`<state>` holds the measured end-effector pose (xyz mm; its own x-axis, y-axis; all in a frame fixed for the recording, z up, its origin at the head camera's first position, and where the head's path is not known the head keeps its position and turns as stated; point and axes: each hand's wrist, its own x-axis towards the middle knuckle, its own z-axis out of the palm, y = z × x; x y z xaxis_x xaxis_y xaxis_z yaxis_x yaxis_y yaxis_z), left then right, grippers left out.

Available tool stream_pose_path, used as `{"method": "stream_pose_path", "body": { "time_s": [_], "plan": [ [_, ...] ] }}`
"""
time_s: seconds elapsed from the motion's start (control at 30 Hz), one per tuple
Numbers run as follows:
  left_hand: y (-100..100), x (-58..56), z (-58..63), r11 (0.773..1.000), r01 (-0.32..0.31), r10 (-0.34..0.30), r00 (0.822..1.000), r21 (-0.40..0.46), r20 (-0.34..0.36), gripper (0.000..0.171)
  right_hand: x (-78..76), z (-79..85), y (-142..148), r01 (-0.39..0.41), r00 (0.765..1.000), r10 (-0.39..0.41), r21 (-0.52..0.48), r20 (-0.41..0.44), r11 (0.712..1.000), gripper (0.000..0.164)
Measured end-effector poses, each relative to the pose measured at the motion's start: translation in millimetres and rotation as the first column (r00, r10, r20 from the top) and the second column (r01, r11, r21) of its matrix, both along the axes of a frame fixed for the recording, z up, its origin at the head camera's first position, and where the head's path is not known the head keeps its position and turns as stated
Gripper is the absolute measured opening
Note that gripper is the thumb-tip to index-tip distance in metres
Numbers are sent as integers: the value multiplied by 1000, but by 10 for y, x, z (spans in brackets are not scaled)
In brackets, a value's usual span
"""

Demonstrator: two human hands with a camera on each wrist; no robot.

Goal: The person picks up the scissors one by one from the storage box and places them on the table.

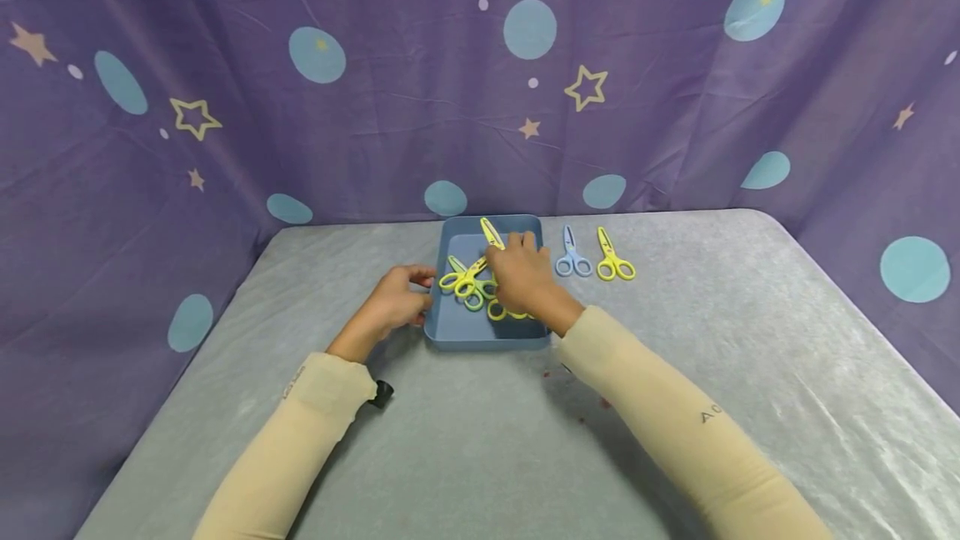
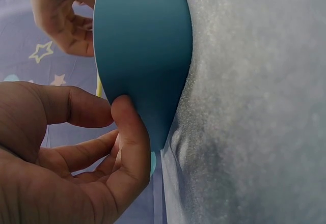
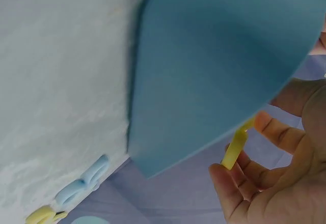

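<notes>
A blue-grey tray (image 1: 457, 332) lies on the cloth-covered table with several yellow and green scissors (image 1: 467, 280) inside. At its left wall is my left hand (image 1: 397, 298); in the left wrist view, thumb and a bent finger (image 2: 131, 132) pinch at the rim. My right hand (image 1: 521, 273) is over the tray's right part, gripping yellow scissors (image 1: 491, 233) whose blade points up and left. In the right wrist view, fingertips hold this yellow piece (image 3: 234, 150) just above the rim. Yellow handles (image 1: 497, 310) show under the right hand, which hides the rest.
Right of the tray, blue scissors (image 1: 573, 257) and yellow scissors (image 1: 615, 259) lie side by side, blades pointing away. A purple curtain (image 1: 390, 132) with stars and dots hangs behind the table. Small reddish spots (image 1: 604, 402) mark the grey cloth.
</notes>
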<state>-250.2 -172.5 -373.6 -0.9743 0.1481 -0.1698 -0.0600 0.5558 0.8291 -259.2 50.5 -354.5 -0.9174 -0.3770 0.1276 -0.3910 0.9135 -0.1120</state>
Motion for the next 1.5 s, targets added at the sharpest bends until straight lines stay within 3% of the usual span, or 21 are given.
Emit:
{"method": "stream_pose_path", "body": {
  "time_s": [0.27, 0.77, 1.07, 1.5],
  "plan": [
    [7, -15, -4, 1000, -7, 7, 1000, 1, -3, 63, -18, 32, 249, 28, 999, -29, -76, -21, 997, 34],
    [-9, 1, -9, 1000, -8, 8, 1000, -5, 3, 63, -119, -16, 706, 106, 977, -137, -189, -162, 976, 37],
    [5, -14, -32, 1000, 0, 0, 1000, 7, -10, 63, -175, -70, 937, 163, 974, -192, -211, -124, 964, 43],
    [8, -5, -20, 1000, -14, 14, 1000, -8, -1, 62, -318, -151, 1373, 231, 968, -244, -168, -62, 958, 34]
  ]
}}
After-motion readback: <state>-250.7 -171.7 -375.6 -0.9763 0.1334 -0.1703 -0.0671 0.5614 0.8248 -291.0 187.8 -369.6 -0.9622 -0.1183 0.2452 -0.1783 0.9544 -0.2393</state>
